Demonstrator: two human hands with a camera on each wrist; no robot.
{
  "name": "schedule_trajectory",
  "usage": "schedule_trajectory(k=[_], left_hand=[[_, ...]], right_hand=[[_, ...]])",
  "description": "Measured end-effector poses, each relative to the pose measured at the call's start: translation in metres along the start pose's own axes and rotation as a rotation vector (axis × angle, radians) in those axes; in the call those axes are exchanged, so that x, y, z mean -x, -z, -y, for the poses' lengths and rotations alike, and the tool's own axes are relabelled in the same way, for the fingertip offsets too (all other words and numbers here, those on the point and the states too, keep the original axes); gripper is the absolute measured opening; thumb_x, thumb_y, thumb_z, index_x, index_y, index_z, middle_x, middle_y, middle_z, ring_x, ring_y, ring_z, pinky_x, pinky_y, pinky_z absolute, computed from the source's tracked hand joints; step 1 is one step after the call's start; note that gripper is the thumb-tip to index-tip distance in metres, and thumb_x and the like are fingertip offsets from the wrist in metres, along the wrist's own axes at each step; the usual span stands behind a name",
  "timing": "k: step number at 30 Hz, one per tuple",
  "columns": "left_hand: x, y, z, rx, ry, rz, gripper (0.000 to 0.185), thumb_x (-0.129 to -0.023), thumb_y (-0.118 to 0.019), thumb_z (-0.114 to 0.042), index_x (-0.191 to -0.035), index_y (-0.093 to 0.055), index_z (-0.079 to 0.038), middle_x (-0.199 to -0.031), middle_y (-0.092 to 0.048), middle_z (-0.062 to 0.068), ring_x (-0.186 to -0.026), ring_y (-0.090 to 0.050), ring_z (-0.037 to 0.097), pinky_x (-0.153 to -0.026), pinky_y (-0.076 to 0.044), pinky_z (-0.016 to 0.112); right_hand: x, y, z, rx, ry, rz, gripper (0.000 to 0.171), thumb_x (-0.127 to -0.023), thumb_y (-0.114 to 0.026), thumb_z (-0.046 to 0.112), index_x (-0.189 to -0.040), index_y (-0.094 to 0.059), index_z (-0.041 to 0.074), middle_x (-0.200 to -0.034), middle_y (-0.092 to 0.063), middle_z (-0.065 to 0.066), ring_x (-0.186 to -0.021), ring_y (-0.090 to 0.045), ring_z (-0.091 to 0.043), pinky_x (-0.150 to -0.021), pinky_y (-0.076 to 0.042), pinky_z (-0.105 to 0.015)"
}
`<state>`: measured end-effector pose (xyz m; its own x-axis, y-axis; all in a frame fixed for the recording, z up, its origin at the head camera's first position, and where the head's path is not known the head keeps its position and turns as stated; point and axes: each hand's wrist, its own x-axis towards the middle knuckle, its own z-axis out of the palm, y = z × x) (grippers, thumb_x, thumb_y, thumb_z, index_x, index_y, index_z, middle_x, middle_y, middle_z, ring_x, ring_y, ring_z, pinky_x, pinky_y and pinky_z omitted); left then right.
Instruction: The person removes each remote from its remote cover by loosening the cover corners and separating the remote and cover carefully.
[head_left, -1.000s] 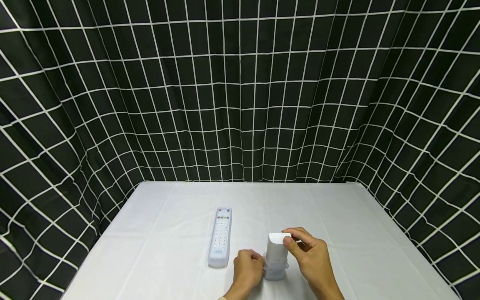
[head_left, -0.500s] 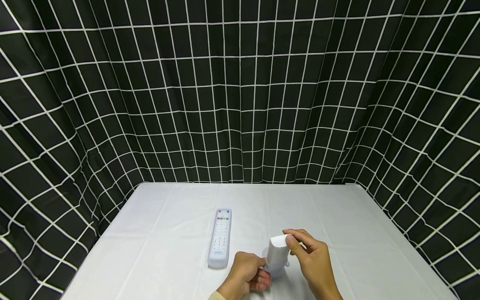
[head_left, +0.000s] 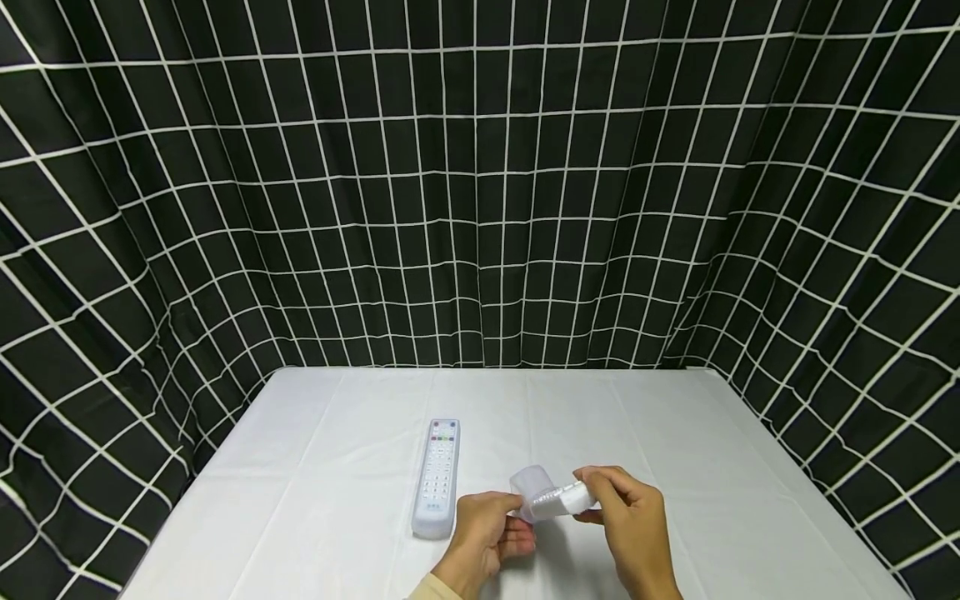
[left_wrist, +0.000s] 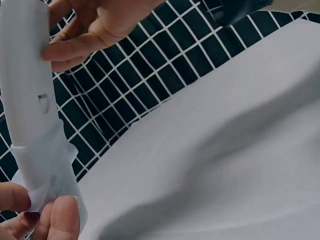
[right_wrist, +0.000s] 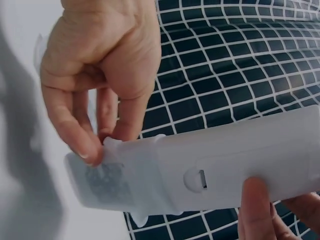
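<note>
While our right hand (head_left: 630,521) grips one end of a white remote (head_left: 564,498), held lifted above the white table (head_left: 337,467), our left hand (head_left: 483,537) pinches the translucent silicone cover (head_left: 527,483) that sleeves its other end. The remote lies nearly level between both hands, just right of a second remote (head_left: 437,475) resting flat in its own cover. Behind that second remote hangs a black grid-patterned curtain (head_left: 480,183).
</note>
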<state>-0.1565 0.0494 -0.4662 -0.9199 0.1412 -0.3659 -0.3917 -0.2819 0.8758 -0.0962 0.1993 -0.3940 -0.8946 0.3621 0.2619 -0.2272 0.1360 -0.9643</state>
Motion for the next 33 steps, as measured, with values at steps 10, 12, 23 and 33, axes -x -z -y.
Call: schedule_trajectory(k=[10, 12, 23, 33], left_hand=[[-0.004, 0.0, -0.012, 0.065, -0.078, -0.023, 0.008, -0.084, -0.067, -0.001, -0.088, -0.064, 0.004, -0.062, -0.06, 0.012, -0.052, -0.062, 0.018, -0.049, -0.055, 0.031], [-0.005, -0.001, -0.014, 0.08, -0.097, -0.024, 0.006, -0.083, -0.068, 0.0, -0.086, -0.064, 0.003, -0.062, -0.06, 0.012, -0.052, -0.061, 0.017, -0.049, -0.055, 0.03], [-0.003, -0.009, -0.022, -0.005, -0.25, -0.014, 0.005, -0.084, -0.068, 0.003, -0.087, -0.066, 0.0, -0.067, -0.063, 0.014, -0.053, -0.061, 0.017, -0.051, -0.054, 0.029], [0.001, -0.017, -0.025, -0.031, -0.328, 0.017, 0.007, -0.081, -0.07, 0.005, -0.085, -0.066, 0.0, -0.066, -0.062, 0.011, -0.054, -0.061, 0.016, -0.05, -0.053, 0.027]], right_hand=[[0.002, 0.006, 0.0, 0.052, -0.17, 0.009, 0.019, -0.087, -0.053, -0.004, -0.088, -0.072, -0.008, -0.094, -0.069, -0.017, -0.074, -0.063, -0.022, -0.059, -0.056, -0.032], [0.002, 0.008, -0.002, 0.066, -0.198, 0.025, 0.017, -0.087, -0.056, -0.003, -0.089, -0.073, -0.007, -0.093, -0.069, -0.016, -0.073, -0.062, -0.021, -0.058, -0.054, -0.031], [0.001, 0.012, -0.017, 0.106, -0.35, 0.161, 0.021, -0.087, -0.068, 0.007, -0.101, -0.069, -0.008, -0.087, -0.068, -0.011, -0.075, -0.061, -0.023, -0.06, -0.052, -0.031], [0.0, 0.009, -0.02, 0.125, -0.41, 0.117, 0.027, -0.089, -0.069, 0.019, -0.093, -0.07, -0.008, -0.075, -0.066, -0.011, -0.062, -0.063, -0.023, -0.052, -0.054, -0.034]])
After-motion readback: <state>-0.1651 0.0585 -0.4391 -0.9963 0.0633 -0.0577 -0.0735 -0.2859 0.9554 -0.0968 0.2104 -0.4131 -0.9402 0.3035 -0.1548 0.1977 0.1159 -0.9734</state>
